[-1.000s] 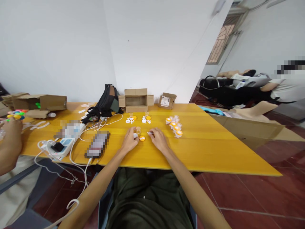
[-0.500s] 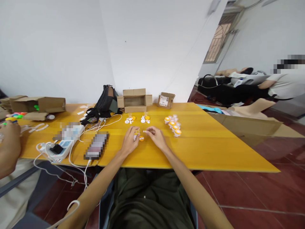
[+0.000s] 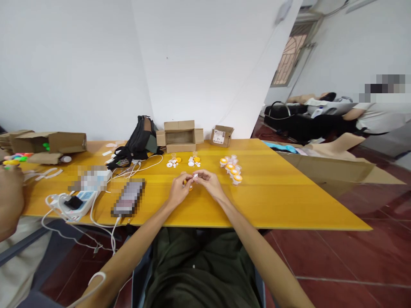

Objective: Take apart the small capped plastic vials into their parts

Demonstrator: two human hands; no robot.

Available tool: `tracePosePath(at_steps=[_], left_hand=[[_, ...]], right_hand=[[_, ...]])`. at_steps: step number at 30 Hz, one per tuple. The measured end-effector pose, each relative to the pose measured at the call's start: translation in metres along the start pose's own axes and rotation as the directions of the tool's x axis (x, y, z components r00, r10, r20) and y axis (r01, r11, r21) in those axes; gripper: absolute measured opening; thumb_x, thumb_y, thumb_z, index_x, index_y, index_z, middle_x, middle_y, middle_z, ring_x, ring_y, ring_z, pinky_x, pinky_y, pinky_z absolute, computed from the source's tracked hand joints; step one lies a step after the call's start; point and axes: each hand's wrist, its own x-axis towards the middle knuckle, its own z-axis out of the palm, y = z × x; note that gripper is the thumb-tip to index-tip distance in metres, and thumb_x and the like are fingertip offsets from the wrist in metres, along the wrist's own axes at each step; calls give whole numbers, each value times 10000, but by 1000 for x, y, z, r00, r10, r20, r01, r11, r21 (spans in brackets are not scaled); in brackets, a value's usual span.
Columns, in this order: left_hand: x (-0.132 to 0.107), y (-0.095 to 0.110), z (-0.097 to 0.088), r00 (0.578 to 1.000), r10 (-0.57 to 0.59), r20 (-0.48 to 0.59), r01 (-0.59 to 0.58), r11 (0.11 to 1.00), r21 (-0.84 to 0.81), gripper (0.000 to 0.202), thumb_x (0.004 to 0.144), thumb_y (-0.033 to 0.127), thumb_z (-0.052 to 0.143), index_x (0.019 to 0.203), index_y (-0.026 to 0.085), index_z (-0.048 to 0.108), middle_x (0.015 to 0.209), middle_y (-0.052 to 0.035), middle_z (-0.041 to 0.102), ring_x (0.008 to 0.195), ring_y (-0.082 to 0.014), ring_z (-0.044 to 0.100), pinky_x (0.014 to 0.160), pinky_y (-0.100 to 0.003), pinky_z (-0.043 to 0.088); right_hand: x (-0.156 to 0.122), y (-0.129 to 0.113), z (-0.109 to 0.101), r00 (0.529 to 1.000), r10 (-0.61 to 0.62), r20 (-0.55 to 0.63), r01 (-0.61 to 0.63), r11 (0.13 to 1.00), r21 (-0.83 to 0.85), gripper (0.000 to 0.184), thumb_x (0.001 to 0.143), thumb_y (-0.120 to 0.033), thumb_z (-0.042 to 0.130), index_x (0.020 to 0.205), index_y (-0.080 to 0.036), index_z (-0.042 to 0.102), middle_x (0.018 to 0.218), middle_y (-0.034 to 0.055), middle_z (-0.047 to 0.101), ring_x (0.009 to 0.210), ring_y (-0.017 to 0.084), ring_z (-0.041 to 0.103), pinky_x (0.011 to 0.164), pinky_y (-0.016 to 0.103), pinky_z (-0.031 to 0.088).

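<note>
My right hand pinches a small white part with a dark pattern. My left hand is closed, its fingertips meeting that part from the other side; whether they grip a separate piece is too small to tell. Under my fingers an orange cap lies on the table, partly hidden by my left hand. Beyond my hands are two small groups of loose white parts, each with an orange ring and a clear cup. To the right of my right hand stand several clear cups with orange lids.
An open cardboard box, a smaller box and a black backpack stand along the wall. A phone and a power strip with white cables lie left. Another person's hand is at the far left.
My left hand has moved right and its fingertips have come to the white part in my right hand. My hands are now close together. The view has shifted slightly.
</note>
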Motion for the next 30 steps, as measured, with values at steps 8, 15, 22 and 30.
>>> tracePosePath(at_steps=[8,15,22,30], left_hand=[[7,6,-1,1000,-12,-6,12,999,-52,165,903,280,547,909,206,695,845,-24,741,735,-151,634,643,-243,483],[11,2,0,999,-49,-11,48,994,-103,129,861,247,590,912,211,702,838,-4,758,684,-133,618,629,-241,468],[10,-4,-2,996,-83,-38,74,976,-204,153,842,339,628,853,195,679,823,-18,727,754,-150,640,735,-272,512],[8,-2,-1,994,-96,48,104,970,-221,142,810,302,670,884,193,723,852,-28,743,767,-154,647,754,-281,522]], right_hand=[[1,6,-4,995,-73,-72,64,990,-124,302,715,-454,752,939,-256,797,891,37,747,771,212,656,671,335,539],[3,9,-4,998,-66,-14,64,990,-123,335,664,-410,812,958,-252,786,891,31,753,869,218,677,846,384,543],[1,3,-2,998,57,-4,-56,996,65,300,587,-443,861,762,-231,741,790,25,763,721,193,690,729,346,579],[-1,2,-6,996,73,-48,-69,994,80,300,609,-488,839,711,-218,758,698,25,743,597,164,637,648,321,545]])
